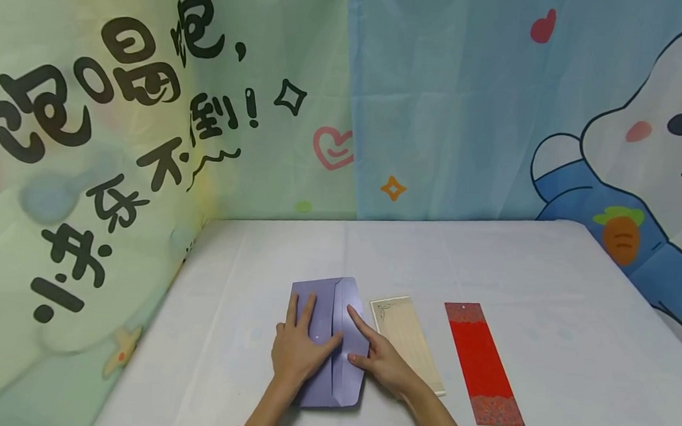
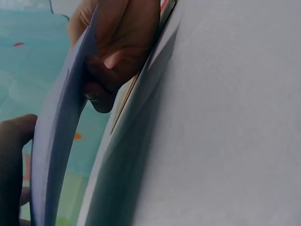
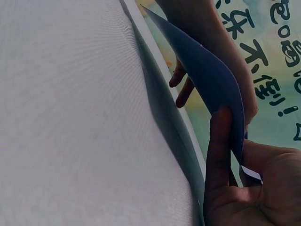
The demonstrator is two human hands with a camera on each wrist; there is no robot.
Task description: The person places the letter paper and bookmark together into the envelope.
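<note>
Head view is looking forward and down from above the near side of the white table [image 1: 582,299], taking in the printed backdrop [image 1: 441,115] and standing farthest off. Left wrist view is sitting low and close, image tipped sideways, facing the right hand [image 1: 387,366] across the tabletop. Right wrist view is lying equally low, also tipped, facing the left arm and the backdrop's lettering [image 3: 254,52], which head view is sharing. All three are catching the purple envelope [image 1: 324,316], wrist views nearly edge-on.
</note>
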